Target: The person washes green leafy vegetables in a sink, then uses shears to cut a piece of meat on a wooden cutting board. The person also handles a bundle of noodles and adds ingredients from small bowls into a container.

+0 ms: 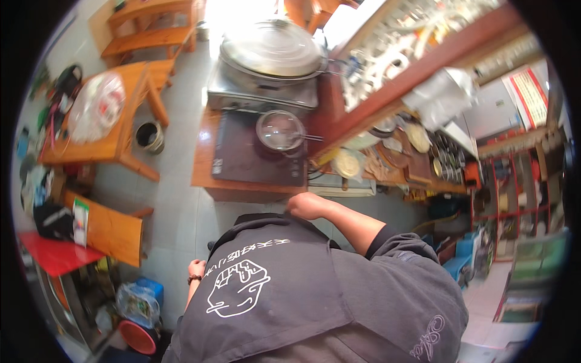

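A black apron (290, 284) with a white line drawing of a bowl covers my front. My right hand (307, 206) is curled closed beside the apron's far edge, just short of the cabinet. Whether it grips the cloth or something small cannot be made out. At the apron's left side is my left hand (196, 267), with a dark bead bracelet (193, 277) on the wrist; its fingers are mostly hidden. Ahead of me, a black induction cooktop (236, 157) bears a small lidded pot (280, 130) with its handle pointing right.
Behind the cooktop, a large lidded pan (272, 49) stands on a steel stove (263, 95). To the left are a wooden table (136, 97) with a plastic bag (98, 109) and a bin (149, 137). A wood-framed glass partition (387, 78) and a counter with boards (417, 172) lie right.
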Motion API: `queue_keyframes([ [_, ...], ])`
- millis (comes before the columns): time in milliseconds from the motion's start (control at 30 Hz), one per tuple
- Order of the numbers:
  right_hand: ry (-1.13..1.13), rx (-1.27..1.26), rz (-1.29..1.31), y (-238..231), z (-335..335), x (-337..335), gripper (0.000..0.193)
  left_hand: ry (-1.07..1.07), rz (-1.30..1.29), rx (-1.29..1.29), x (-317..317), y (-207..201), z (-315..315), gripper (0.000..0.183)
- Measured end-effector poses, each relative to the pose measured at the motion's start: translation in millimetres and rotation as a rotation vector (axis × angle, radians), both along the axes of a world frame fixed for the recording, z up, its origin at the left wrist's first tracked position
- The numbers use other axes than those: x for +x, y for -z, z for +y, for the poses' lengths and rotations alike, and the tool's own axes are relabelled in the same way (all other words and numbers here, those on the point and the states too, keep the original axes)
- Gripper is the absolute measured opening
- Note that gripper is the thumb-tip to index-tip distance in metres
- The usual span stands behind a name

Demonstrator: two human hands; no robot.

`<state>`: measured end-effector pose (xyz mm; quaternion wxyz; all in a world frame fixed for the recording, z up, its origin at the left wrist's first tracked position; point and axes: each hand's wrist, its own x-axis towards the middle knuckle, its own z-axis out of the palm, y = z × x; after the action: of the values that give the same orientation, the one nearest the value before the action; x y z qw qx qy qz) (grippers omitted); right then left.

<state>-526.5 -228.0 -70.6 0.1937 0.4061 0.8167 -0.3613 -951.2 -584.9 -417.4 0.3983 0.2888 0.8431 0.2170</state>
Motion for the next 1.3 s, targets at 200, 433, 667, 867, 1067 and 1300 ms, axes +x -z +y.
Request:
queue_keyframes([
  [200, 0.225, 0.240, -0.419, 16, 63, 214, 0.023, 0.250, 0.008, -0.113, 78, -10, 118, 0.047],
  [433, 0.629, 0.730, -0.186, 79, 134, 349, 0.030, 0.369, 0.117, -0.270, 139, -35, 174, 0.044],
  [667, 0.966, 0.696, -0.067, 118, 96, 420, 0.022, 0.500, 0.039, -0.280, 240, -107, 251, 0.043],
  [867, 1.559, 0.691, 0.176, 90, 43, 566, 0.032, 0.658, -0.027, -0.324, 310, -96, 288, 0.042],
  [1067, 1.778, 0.836, 0.325, -10, 93, 682, 0.034, 0.735, -0.009, -0.225, 400, -120, 375, 0.041],
  [1300, 1.406, 0.835, -0.197, 72, 177, 792, 0.044, 0.672, 0.052, -0.058, 548, -177, 483, 0.040],
])
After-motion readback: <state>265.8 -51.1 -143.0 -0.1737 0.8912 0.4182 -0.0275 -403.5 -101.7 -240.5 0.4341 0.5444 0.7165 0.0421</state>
